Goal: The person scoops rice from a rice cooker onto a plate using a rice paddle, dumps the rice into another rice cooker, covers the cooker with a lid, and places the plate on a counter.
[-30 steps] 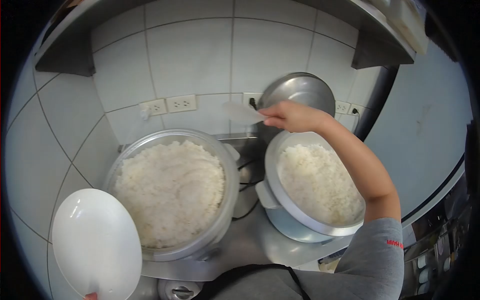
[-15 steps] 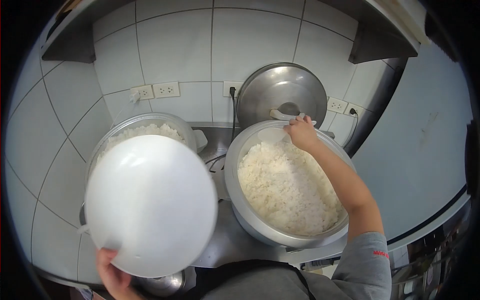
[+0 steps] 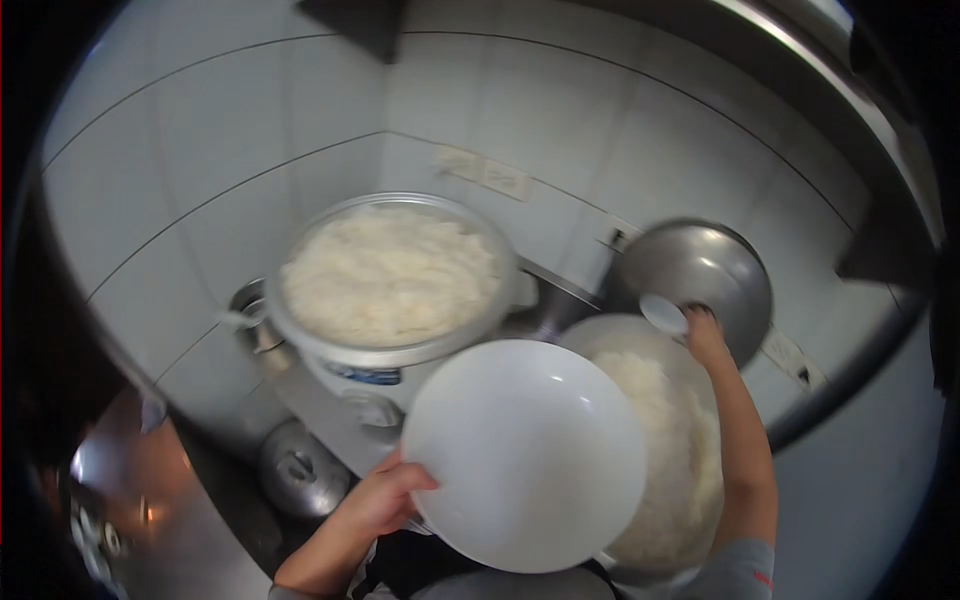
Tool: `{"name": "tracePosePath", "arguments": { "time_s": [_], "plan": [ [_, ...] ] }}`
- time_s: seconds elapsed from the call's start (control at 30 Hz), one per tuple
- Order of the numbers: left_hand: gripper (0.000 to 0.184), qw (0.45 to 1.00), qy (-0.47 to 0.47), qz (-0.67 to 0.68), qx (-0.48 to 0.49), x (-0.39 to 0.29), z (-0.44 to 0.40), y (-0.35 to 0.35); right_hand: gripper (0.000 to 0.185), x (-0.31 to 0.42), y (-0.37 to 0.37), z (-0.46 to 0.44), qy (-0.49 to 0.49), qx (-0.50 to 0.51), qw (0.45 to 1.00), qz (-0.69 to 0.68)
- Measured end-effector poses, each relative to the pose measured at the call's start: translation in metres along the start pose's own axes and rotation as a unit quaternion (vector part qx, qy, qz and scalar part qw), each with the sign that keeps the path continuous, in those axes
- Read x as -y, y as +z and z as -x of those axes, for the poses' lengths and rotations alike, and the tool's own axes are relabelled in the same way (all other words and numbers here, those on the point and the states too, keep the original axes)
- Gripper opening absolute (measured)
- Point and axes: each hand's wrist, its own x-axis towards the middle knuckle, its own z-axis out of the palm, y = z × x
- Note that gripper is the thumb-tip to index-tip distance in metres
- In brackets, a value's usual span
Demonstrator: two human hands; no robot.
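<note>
A large white bowl point(image 3: 525, 455) is in my left hand point(image 3: 385, 497), thumb over its left rim and fingers beneath. No food shows inside it. The bowl hangs in front of the right-hand rice pot, covering part of its left side. My right hand point(image 3: 706, 335) is closed around a white rice paddle point(image 3: 664, 314), whose pale blade points left above the pot's far rim. Cooked rice point(image 3: 640, 390) lies below in that pot, partly hidden by the bowl and blurred. Further left, a second rice cooker point(image 3: 292, 322) holds heaped white rice point(image 3: 395, 275).
A metal lid point(image 3: 705, 265) leans on the tiled wall behind the right pot. Another lid point(image 3: 300, 470) sits low on the left. Wall sockets point(image 3: 505, 180) line the tiles. A metal surface point(image 3: 160, 500) is at lower left, and a shelf overhangs at upper right.
My view has swung left, bringing the left cooker's rice into sight. The bowl has tipped so its inside faces me and moved toward the right pot. The paddle has risen from inside that pot.
</note>
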Motion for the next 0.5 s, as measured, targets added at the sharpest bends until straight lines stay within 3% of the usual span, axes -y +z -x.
{"name": "tracePosePath", "arguments": {
  "time_s": [0.03, 0.1, 0.27, 0.5],
  "plan": [
    [0.063, 1.0, -0.006, -0.002, 0.001, 0.004, 0.0, -0.001, 0.038, 0.01, -0.003, -0.002, 0.06, 0.08, 0.995, -0.018],
    [0.069, 0.999, -0.026, -0.012, 0.017, 0.011, -0.007, -0.007, 0.037, -0.01, 0.034, -0.01, 0.082, 0.066, 0.992, -0.064],
    [0.078, 0.999, -0.039, -0.002, 0.011, 0.004, 0.0, -0.001, 0.026, 0.011, 0.005, 0.0, 0.09, 0.083, 0.992, -0.019],
    [0.078, 0.998, -0.059, -0.011, 0.019, 0.006, -0.005, -0.011, 0.024, -0.011, 0.005, 0.019, 0.087, -0.011, 0.995, -0.038]
  ]
}}
